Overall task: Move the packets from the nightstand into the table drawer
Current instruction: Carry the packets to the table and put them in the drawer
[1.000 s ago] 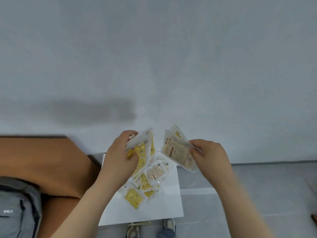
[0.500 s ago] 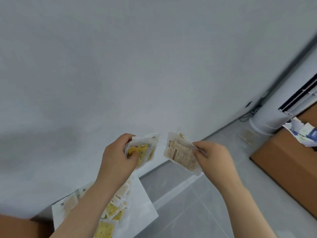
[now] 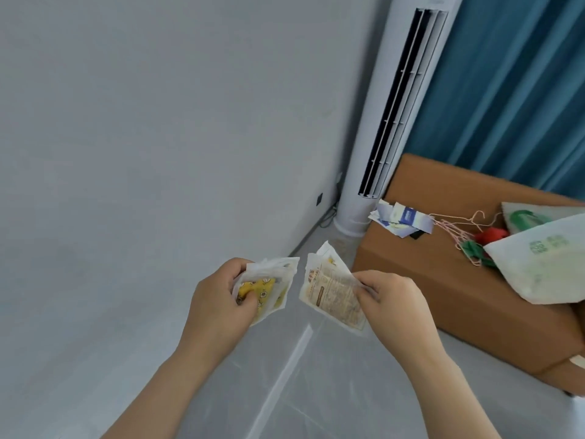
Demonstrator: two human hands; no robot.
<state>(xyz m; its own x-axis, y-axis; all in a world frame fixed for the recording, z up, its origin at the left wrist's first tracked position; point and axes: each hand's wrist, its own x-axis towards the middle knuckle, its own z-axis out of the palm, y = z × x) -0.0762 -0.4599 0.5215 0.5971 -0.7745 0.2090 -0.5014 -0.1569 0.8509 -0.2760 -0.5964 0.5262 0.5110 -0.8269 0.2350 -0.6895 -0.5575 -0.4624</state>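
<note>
Left grip (image 3: 218, 301): curled round yellow-printed packets (image 3: 267, 286). Right grip (image 3: 395, 299): pinching white packets (image 3: 329, 294), brown lettering blurred, unreadable. Cardboard box (image 3: 474, 296): on floor, right.

Soft, even daylight, faint shadows, slight motion blur, wide-angle bending at edges.

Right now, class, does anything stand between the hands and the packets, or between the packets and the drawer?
Nothing between hands and packets: the left hand grips the yellow packets, the right hand pinches the printed packets. No drawer is in view, so that path cannot be judged.
</note>
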